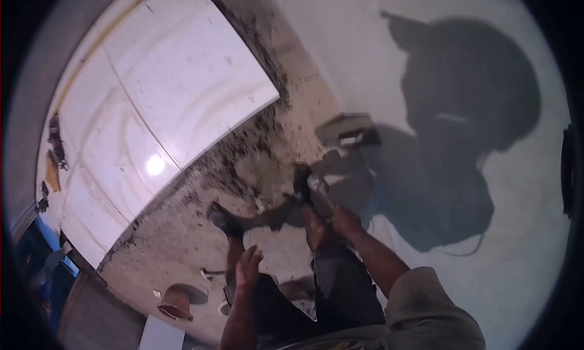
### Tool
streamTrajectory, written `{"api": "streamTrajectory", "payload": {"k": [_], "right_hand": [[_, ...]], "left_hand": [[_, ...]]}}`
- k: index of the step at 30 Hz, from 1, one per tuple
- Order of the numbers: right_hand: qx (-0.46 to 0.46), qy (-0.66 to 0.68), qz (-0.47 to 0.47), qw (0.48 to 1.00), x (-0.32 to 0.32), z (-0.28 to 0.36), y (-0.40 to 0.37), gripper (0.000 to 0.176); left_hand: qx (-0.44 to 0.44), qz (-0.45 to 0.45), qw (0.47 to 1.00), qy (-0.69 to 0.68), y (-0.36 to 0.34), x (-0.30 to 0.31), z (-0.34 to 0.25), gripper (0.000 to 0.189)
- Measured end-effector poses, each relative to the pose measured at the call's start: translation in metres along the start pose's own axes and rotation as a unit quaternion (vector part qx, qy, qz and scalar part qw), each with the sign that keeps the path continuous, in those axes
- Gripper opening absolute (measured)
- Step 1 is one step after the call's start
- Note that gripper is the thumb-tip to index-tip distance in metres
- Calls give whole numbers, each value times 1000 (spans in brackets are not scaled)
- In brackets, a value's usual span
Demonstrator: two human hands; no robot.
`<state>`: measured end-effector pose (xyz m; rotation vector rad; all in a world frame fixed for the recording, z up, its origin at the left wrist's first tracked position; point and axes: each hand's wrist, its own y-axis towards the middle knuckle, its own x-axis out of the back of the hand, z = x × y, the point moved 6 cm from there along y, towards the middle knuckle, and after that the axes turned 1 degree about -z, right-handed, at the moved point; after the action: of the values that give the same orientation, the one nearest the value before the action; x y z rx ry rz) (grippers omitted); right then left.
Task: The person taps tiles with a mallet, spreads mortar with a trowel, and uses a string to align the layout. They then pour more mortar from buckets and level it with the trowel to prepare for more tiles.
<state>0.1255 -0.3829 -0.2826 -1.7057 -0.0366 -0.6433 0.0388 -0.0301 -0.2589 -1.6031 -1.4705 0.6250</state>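
My left hand [249, 265] is raised beside my left knee, its fingers partly spread, with nothing in it. Near my right shin, my right hand [344, 222] is wrapped round the handle of a trowel [319, 187], whose blade points away from me near my shoe. White glossy tiles [188, 76] lie on the floor ahead to the left, with brownish smears on them. Rough dark mortar [243, 155] shows along the tile edge.
A bucket [176, 303] and a hammer-like tool [212, 273] are at the lower left. An angular container [347, 129] sits beside the pale wall [517, 228], which carries a large shadow. Part of another person [47, 271] shows at the far left.
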Motion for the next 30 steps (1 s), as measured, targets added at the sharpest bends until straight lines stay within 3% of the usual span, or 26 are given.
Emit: {"api": "streamTrajectory", "payload": {"k": [3, 4, 5, 7, 9, 11, 14, 16, 18, 20, 21, 23, 26, 28, 30], "right_hand": [[-36, 29, 19, 999, -57, -45, 39, 39], [-43, 21, 36, 998, -99, -75, 52, 39], [-14, 97, 13, 995, -151, -116, 67, 43], [8, 176, -3, 984, -178, -128, 70, 46], [-22, -107, -7, 994, -140, -80, 59, 37], [-11, -79, 6, 997, -195, -102, 69, 38], [1, -52, 10, 999, -211, -114, 74, 41], [25, -77, -41, 996, -172, -102, 75, 43], [85, -118, -162, 976, -106, -77, 76, 47], [172, -142, -310, 924, -15, -38, 78, 51], [235, -86, -353, 901, 37, -10, 80, 56], [275, -232, -422, 833, 108, 36, 89, 55], [259, -332, -369, 829, 134, 48, 138, 60], [147, -430, -212, 865, 122, 36, 172, 49], [129, -414, -177, 883, 102, 19, 169, 44]], "left_hand": [[149, 48, 987, -24, 17, -59, 9, 44], [168, 52, 984, -27, 25, -71, 21, 44], [182, 50, 981, -50, 33, -82, 30, 45], [180, 49, 981, -61, 48, -96, 44, 46], [197, 44, 977, -74, 61, -104, 58, 46], [207, 42, 973, -89, 70, -110, 67, 46], [242, 66, 967, -53, 76, -114, 76, 52], [225, 63, 969, -78, 83, -110, 76, 52], [200, 27, 975, -91, 91, -105, 67, 47], [195, 26, 971, -137, 98, -107, 64, 47], [194, 28, 973, -124, 100, -107, 56, 47], [195, 28, 971, -133, 103, -112, 54, 47], [201, 32, 968, -146, 107, -118, 58, 48], [195, 46, 968, -154, 110, -124, 65, 48], [201, 44, 962, -178, 110, -119, 55, 48]]}}
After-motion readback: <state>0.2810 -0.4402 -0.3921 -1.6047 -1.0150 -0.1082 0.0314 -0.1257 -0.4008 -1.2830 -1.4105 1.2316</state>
